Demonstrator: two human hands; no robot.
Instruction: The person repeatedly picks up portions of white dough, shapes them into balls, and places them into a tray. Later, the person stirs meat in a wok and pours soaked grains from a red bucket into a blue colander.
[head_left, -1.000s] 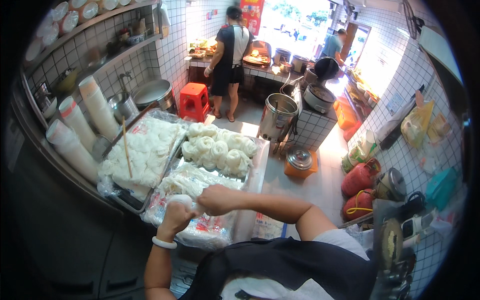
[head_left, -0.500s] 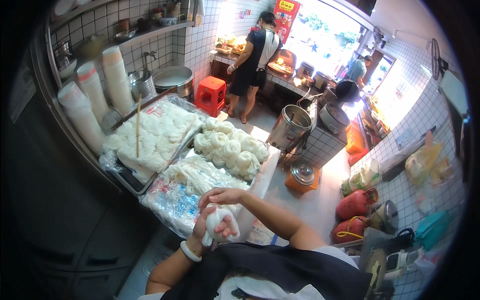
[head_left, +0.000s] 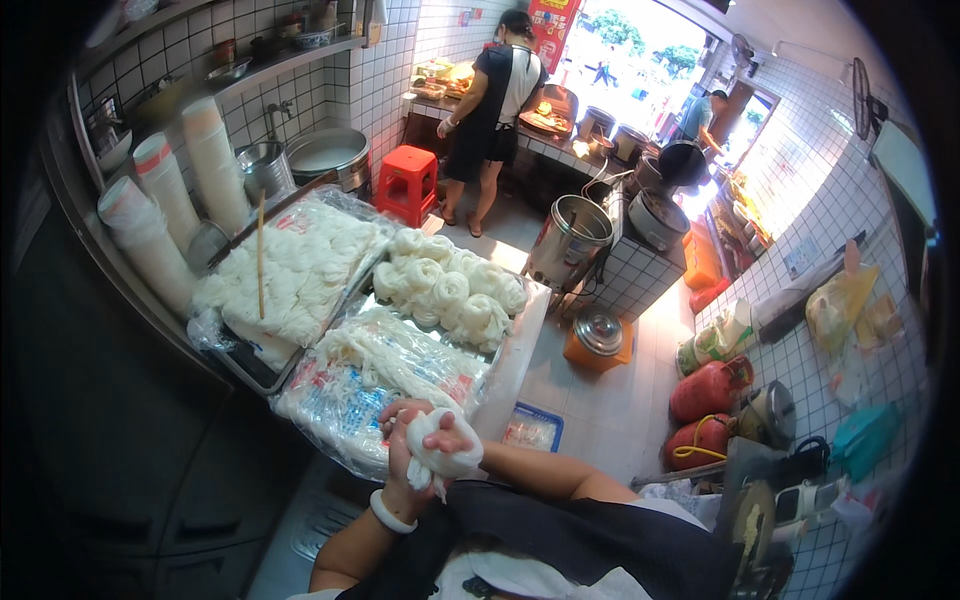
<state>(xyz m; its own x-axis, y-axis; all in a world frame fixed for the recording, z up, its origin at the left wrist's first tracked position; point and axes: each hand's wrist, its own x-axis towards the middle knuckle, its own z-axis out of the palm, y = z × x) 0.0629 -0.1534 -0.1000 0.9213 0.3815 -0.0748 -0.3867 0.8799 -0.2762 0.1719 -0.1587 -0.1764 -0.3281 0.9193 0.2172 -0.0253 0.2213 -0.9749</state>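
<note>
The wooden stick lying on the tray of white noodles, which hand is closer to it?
Left. The left hand sits on the side of the noodle bundle nearer the wooden stick; the right hand wraps the bundle's far side.

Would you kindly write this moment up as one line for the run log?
left hand: wrapped under noodle bundle | right hand: pressing on bundle top | behind: bagged noodles on counter tray

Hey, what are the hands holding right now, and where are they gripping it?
Both hands hold one bundle of white noodles: the left hand wraps its left side and lower tail, and the right hand presses over the top.
</note>
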